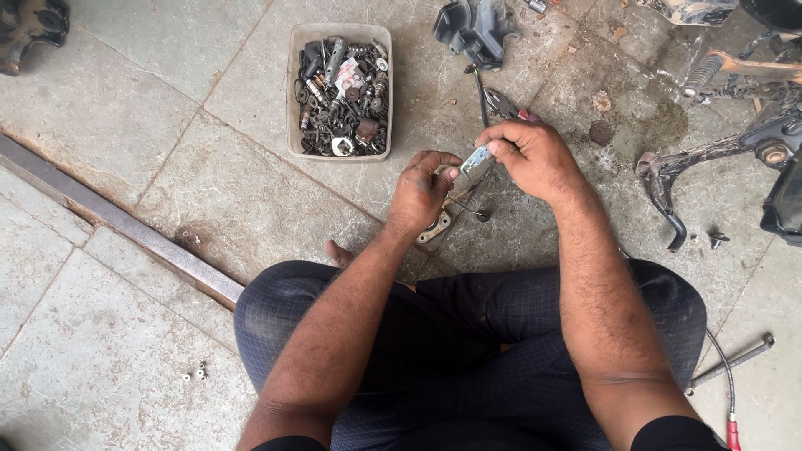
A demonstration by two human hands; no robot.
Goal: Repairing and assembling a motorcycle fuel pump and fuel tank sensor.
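I sit on a stone floor with both arms stretched forward. My left hand (422, 188) and my right hand (535, 154) meet over a small flat metal piece (477, 159), pinched between the fingers of both. The fingers are dark with grease. A thin wire or spring (469, 209) hangs just below the hands. Under them on the floor lies a small round metal part (437, 225). What else the left fingers hold is hidden.
A plastic tub (294, 92) of several nuts, bolts and washers stands ahead to the left. A black plastic part (476, 29) and pliers (501, 104) lie ahead. A motorcycle stand and frame (668, 179) are at right. A cable (727, 380) and rod (735, 359) lie near my right knee.
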